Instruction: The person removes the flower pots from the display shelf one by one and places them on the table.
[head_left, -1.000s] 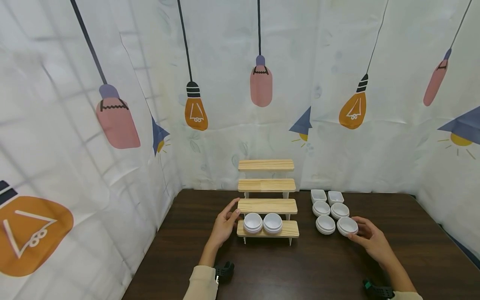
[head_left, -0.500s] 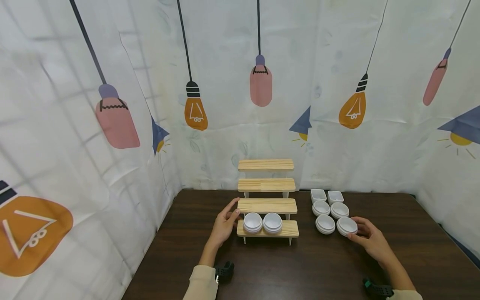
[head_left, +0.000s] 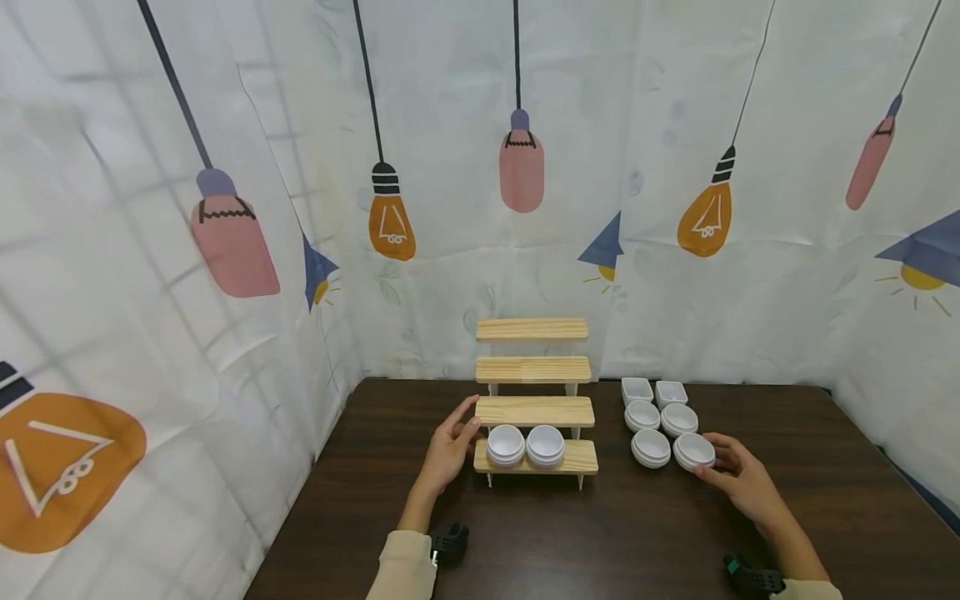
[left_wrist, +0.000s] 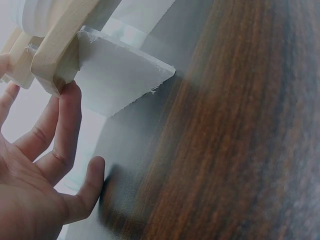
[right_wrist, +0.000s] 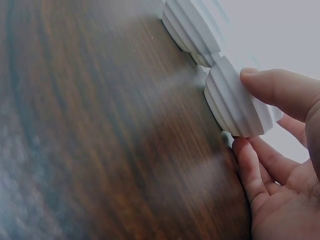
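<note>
A pale wooden stepped shelf (head_left: 534,412) stands at the middle of the dark table (head_left: 525,533). Its lowest step carries two stacks of round white bowls (head_left: 506,444) (head_left: 545,444). My left hand (head_left: 467,418) rests with fairly straight fingers (left_wrist: 67,115) against the shelf's left end (left_wrist: 55,60). My right hand (head_left: 711,463) grips the nearest stack of white bowls (head_left: 693,451) on the table right of the shelf. In the right wrist view the thumb (right_wrist: 277,87) lies on that stack (right_wrist: 232,107) and the fingers (right_wrist: 250,170) reach under it.
Beside the gripped stack sits another bowl stack (head_left: 651,447), with two more (head_left: 642,414) (head_left: 678,419) behind and two square white dishes (head_left: 637,389) (head_left: 671,392) farthest back. Printed cloth walls (head_left: 225,250) close in the left, back and right sides.
</note>
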